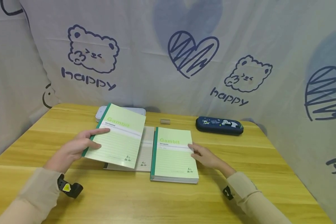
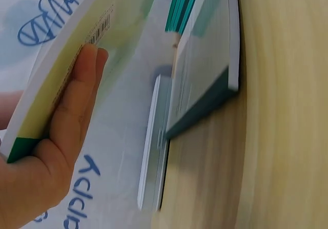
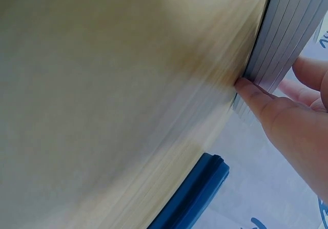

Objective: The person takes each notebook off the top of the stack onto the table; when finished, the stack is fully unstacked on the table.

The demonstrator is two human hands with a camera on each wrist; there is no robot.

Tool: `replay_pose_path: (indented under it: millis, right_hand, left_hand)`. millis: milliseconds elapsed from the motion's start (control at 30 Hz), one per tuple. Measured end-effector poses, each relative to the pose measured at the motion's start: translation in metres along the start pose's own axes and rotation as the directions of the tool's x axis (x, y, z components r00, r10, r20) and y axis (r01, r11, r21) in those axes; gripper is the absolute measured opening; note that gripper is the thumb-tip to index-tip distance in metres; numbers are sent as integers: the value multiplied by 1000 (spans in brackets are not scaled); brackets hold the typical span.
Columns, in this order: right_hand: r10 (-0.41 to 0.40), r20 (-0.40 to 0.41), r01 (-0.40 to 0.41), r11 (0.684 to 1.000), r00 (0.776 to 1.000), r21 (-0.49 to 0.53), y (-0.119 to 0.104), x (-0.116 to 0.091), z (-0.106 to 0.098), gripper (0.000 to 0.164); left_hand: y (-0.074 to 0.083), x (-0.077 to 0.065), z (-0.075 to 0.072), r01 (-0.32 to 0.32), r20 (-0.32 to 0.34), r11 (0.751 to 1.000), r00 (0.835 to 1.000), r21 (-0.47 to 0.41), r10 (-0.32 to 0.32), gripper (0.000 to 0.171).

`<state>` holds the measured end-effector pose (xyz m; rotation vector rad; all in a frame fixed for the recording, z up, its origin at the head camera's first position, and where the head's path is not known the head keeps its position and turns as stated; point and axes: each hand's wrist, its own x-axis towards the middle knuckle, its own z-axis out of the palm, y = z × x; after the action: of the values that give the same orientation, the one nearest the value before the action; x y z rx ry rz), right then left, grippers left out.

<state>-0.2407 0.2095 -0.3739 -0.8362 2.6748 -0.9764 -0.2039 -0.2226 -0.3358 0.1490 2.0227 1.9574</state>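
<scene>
A light green notebook (image 1: 123,132) with a darker green spine is tilted in the air. My left hand (image 1: 73,147) grips it at the spine side, thumb on the front cover; in the left wrist view, fingers (image 2: 72,101) lie against its back, near a barcode. Partly hidden beneath it is a grey notebook (image 1: 146,149) on the table. To the right stands a neat stack of green notebooks (image 1: 173,155). My right hand (image 1: 205,157) touches the stack's right edge. In the right wrist view, fingertips (image 3: 246,85) press the page edges (image 3: 282,39) low by the tabletop.
A white flat case (image 1: 139,110) lies behind the held notebook, partly covered by it. A small tan cylinder (image 1: 165,121) rests at the back middle. The dark blue pencil case (image 1: 219,125) with a panda sits back right. A printed curtain (image 1: 145,68) hangs behind the wooden table (image 1: 123,199).
</scene>
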Motion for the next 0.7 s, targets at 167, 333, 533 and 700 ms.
replay_pose_path:
  millis: [167,333,533,700]
  right_hand:
    - [3,4,-3,1000,1000,-7,2,-1,1,40]
    - [17,1,-17,1000,1000,-5,2,-2,0,41]
    - [16,0,-16,1000,1000,5,2,-3,0,42]
    - [11,3,-11,1000,1000,15,4,-2,0,42]
  left_hand:
    - [-2,-8,-14,22,-35,999,999,37,-21,64]
    - [-4,-12,-26,29,-47,999,999,43,-27,63]
    - [-9,-17,-42,40,-67,999,997,27,-38,57]
    - [-13,-21,-57,42,-70,999,997,30,-40,57]
